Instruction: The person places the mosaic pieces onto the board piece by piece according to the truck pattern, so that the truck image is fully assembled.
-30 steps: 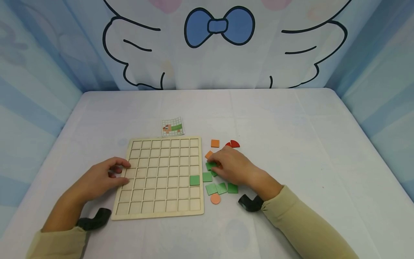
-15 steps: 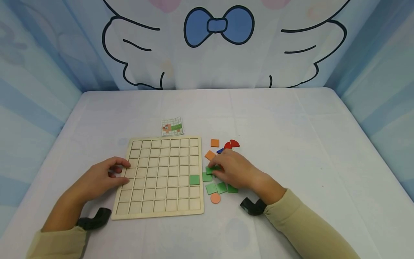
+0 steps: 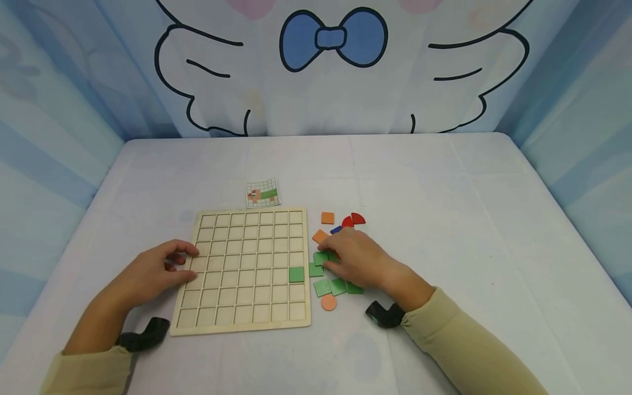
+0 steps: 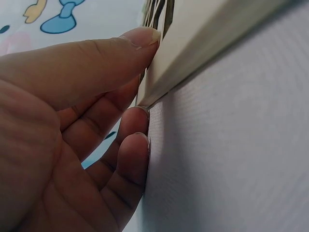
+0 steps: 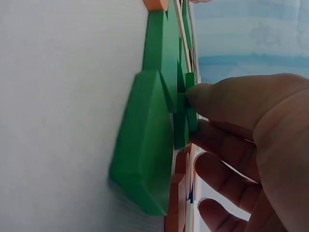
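A wooden grid board (image 3: pixel 240 331) lies flat, with one green square tile (image 3: pixel 296 275) in a cell near its right edge. My left hand (image 3: pixel 148 274) rests at the board's left edge, thumb tip and fingertips touching it; in the left wrist view the thumb (image 4: pixel 96 67) lies on the rim and the lower fingers are by its side. My right hand (image 3: pixel 362 258) is over the loose pieces right of the board. Its thumb and index finger pinch a green square tile (image 5: pixel 191 104) that lies over other green tiles, its edges between the fingertips.
More green tiles (image 3: pixel 322 287) lie near the right hand, with an orange round piece (image 3: pixel 328 302) below. Orange squares (image 3: pixel 328 218), red quarter-round pieces (image 3: pixel 357 218) and a blue piece (image 3: pixel 336 230) lie above. A small pattern card (image 3: pixel 263 193) lies behind the board.
My right hand has shifted slightly right and toward the person, uncovering the blue piece and more red. The green tile at its fingertips has shifted slightly. The left hand stays at the board's edge.
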